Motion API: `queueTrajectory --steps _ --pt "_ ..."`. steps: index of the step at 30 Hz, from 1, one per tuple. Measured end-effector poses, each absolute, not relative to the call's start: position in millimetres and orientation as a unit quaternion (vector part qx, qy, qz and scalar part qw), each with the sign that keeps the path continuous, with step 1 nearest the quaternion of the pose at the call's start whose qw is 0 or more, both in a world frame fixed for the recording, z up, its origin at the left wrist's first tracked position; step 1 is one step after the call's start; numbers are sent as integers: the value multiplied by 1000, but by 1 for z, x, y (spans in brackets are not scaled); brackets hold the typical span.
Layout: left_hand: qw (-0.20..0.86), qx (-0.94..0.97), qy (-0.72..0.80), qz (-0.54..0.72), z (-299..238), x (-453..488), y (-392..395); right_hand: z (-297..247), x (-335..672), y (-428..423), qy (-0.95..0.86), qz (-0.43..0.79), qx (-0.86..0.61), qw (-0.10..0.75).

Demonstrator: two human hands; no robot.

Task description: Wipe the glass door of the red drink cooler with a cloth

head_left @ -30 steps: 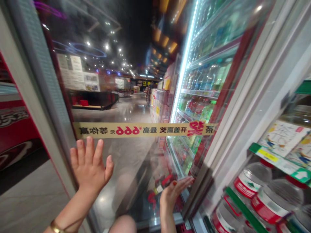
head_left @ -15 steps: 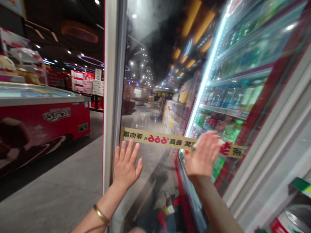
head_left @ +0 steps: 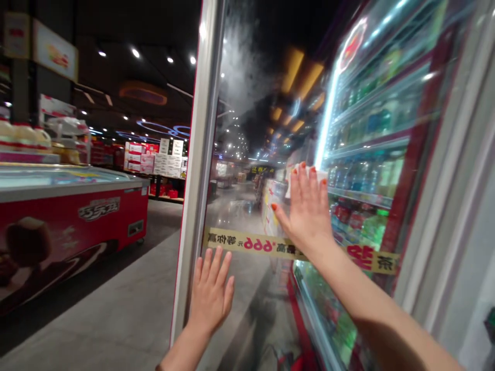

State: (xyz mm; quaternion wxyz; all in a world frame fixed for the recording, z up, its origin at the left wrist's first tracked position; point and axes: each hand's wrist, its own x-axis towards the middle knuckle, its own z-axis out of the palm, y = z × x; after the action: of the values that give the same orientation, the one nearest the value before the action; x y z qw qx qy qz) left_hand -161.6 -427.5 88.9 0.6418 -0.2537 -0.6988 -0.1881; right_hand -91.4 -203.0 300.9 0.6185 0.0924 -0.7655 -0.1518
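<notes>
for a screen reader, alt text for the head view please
The left hand and right hand, fingers spread, press flat on a tall glass cooler door. A yellow strip with red print crosses the glass, with lit shelves of bottled drinks at right and a red chest freezer at left.

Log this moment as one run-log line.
left hand: open, flat on glass door | right hand: open, flat on glass door | held: nothing | nearby: bottled drinks

Blurred bottle labels (head_left: pixel 359 175), distant signs (head_left: pixel 263 169) unreadable
</notes>
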Motion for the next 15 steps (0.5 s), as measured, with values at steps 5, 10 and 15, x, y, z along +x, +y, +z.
queueTrajectory --steps 5,10,15 --pt "615 -286 -706 -202 86 -160 -432 196 -81 -211 -790 -261 388 396" --pt "629 -261 -704 -199 90 -156 -426 282 -82 -201 -823 -202 214 486" --pt "655 -269 -677 -201 86 -157 -421 333 -100 -228 -748 -177 174 615"
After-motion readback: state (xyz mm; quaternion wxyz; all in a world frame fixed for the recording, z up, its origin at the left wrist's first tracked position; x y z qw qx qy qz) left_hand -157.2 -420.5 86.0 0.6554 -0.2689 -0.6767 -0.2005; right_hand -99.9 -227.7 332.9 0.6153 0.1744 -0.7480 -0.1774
